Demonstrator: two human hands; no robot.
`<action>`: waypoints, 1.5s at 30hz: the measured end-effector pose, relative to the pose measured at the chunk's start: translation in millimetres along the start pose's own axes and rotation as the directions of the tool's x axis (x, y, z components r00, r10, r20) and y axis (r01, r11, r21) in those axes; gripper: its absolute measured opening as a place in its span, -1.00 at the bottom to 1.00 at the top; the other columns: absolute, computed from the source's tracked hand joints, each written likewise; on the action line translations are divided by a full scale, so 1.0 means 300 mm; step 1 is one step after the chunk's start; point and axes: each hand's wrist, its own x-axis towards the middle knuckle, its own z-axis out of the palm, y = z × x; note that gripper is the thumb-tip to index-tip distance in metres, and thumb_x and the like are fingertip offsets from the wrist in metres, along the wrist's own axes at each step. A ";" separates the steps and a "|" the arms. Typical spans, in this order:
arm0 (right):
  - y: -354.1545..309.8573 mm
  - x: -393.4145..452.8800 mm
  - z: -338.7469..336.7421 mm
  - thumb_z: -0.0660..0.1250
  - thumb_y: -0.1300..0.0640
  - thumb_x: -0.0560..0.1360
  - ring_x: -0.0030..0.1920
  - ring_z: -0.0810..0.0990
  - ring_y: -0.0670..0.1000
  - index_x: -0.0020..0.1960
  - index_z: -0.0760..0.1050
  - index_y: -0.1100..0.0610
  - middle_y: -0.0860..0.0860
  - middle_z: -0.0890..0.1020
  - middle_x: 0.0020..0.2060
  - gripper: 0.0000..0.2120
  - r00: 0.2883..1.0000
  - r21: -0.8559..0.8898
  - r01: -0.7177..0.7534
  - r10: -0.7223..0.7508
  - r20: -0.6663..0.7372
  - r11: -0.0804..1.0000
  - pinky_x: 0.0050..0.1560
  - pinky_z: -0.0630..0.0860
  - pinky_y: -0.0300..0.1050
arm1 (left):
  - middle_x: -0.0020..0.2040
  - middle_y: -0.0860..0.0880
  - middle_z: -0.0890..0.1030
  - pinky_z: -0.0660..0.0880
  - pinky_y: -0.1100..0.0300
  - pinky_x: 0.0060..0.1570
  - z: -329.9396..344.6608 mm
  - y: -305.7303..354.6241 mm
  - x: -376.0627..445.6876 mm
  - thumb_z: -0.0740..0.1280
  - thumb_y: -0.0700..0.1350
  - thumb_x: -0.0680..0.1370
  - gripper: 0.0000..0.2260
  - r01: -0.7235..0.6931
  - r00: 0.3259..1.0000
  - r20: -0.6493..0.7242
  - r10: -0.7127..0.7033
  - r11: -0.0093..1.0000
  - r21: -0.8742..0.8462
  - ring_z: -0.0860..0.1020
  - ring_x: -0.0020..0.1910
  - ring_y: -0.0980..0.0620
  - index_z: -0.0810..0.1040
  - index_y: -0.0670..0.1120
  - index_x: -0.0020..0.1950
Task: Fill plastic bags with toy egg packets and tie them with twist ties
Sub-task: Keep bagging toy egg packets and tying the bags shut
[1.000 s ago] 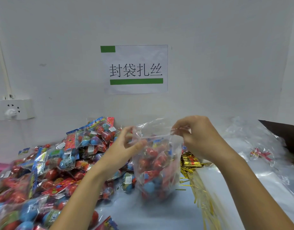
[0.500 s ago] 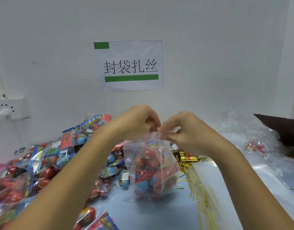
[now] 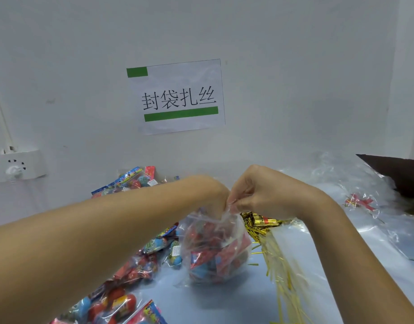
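**Fingers pinched on bag neck: filled bag, gathering stage**

Fingers: both sets curled tight. The right hand pinches the gathered film at the bag's top; the left hand is curled against it from the other side, its fingertips hidden behind the wrist, but apparently gripping the same neck. No tie is visible in either hand.

Bag: clear plastic, packed with red and blue egg packets, resting upright on the blue table directly below the hands, mouth drawn into a crumpled neck.

Step, judged: closing the neck before tying. To do it well, bunch the film into one narrow twist just above the packets, keep one hand clamped there, and free the other to fetch a tie; slack film would let the neck reopen.

Ties: gold strips heaped just right of the bag, with gold bundles behind.

Loose packets: piled left of the bag, running to the wall.

Further out: empty bags at right; a wall sign; a socket.
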 end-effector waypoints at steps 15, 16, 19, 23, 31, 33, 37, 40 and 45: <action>0.033 0.001 0.000 0.50 0.05 0.49 -0.39 0.54 -0.28 -0.21 0.69 -0.11 -0.28 0.60 -0.47 -0.89 0.998 -0.002 -0.064 0.064 0.016 0.998 -0.39 0.38 -0.44 | -0.16 -0.07 0.60 0.51 0.11 -0.11 0.003 -0.059 0.036 0.31 -0.13 0.57 -0.90 0.019 0.989 -0.138 -0.057 0.965 -0.260 0.54 -0.14 -0.09 0.60 -0.11 -0.08; 0.029 0.000 0.000 0.50 0.05 0.49 -0.36 0.57 -0.26 -0.21 0.69 -0.11 -0.26 0.62 -0.45 -0.88 0.998 0.001 -0.065 0.065 0.013 0.998 -0.37 0.42 -0.41 | -0.26 -0.06 0.55 0.45 0.16 -0.21 -0.001 -0.061 0.032 0.32 -0.16 0.55 -0.89 0.035 0.980 -0.175 -0.090 0.954 -0.296 0.49 -0.21 -0.06 0.59 -0.10 -0.16; 0.017 -0.001 -0.001 0.50 0.07 0.48 -0.22 0.65 -0.14 -0.25 0.67 -0.14 -0.16 0.69 -0.33 -0.84 0.998 0.013 -0.064 0.064 -0.002 0.998 -0.18 0.56 -0.20 | -0.40 0.00 0.49 0.34 0.24 -0.41 0.004 -0.056 0.028 0.36 -0.24 0.51 -0.78 0.010 0.938 -0.321 -0.131 0.936 -0.353 0.45 -0.36 0.01 0.55 -0.07 -0.33; 0.010 0.002 0.000 0.48 0.07 0.48 -0.36 0.55 -0.22 -0.26 0.67 -0.15 -0.22 0.64 -0.41 -0.82 0.999 -0.003 -0.047 0.047 0.009 0.999 -0.31 0.43 -0.33 | -0.37 0.13 0.51 0.36 0.30 -0.42 0.008 -0.057 0.008 0.32 -0.40 0.49 -0.74 -0.182 0.825 -0.564 -0.044 0.923 -0.338 0.49 -0.37 0.08 0.71 -0.10 -0.08; 0.007 -0.002 0.003 0.49 0.05 0.48 -0.15 0.67 -0.09 -0.21 0.69 -0.14 -0.12 0.71 -0.23 -0.88 0.998 -0.005 -0.052 0.052 0.023 0.999 -0.10 0.58 -0.13 | -0.20 0.04 0.31 0.52 -0.03 -0.18 0.044 -0.095 -0.029 0.17 -0.30 0.60 -0.65 -0.176 0.954 -0.217 0.208 0.972 0.157 0.47 -0.21 -0.10 0.44 -0.08 0.36; 0.002 0.000 0.008 0.49 0.05 0.48 -0.18 0.65 -0.10 -0.19 0.70 -0.12 -0.16 0.69 -0.27 -0.90 0.999 -0.012 -0.043 0.043 0.030 0.999 -0.15 0.54 -0.18 | -0.16 0.00 0.36 0.55 -0.04 -0.12 0.049 -0.088 -0.029 0.15 -0.35 0.58 -0.61 -0.142 0.976 -0.143 0.166 0.975 0.168 0.47 -0.17 -0.09 0.42 -0.11 0.38; -0.005 0.003 0.008 0.47 0.09 0.50 -0.19 0.64 -0.14 -0.10 0.73 -0.05 -0.29 0.66 -0.26 -0.93 0.999 -0.021 -0.030 0.031 0.031 0.999 -0.12 0.57 -0.17 | 0.27 -0.22 0.52 0.53 -0.10 0.22 0.050 -0.068 -0.019 0.23 -0.39 0.55 -0.63 -0.108 0.994 -0.023 0.110 0.991 0.076 0.54 0.16 -0.20 0.47 -0.23 0.35; -0.006 0.003 0.003 0.47 0.12 0.50 -0.18 0.68 -0.08 -0.12 0.72 -0.05 -0.17 0.70 -0.27 -0.91 0.998 -0.002 -0.044 0.044 0.034 0.999 -0.08 0.61 -0.10 | 0.11 -0.22 0.60 0.57 -0.05 0.08 0.045 -0.038 -0.011 0.28 -0.20 0.61 -0.84 -0.087 0.996 -0.013 0.087 0.996 0.024 0.58 0.10 -0.22 0.59 -0.23 0.11; 0.003 0.012 0.016 0.46 0.11 0.49 -0.43 0.48 -0.29 -0.34 0.61 -0.17 -0.32 0.54 -0.50 -0.73 0.995 -0.097 -0.069 0.075 0.065 0.993 -0.39 0.33 -0.37 | -0.30 -0.09 0.40 0.49 0.04 -0.27 0.043 0.030 -0.011 0.30 -0.35 0.45 -0.71 -0.010 1.000 0.002 0.010 1.000 -0.005 0.43 -0.22 -0.13 0.33 -0.13 -0.42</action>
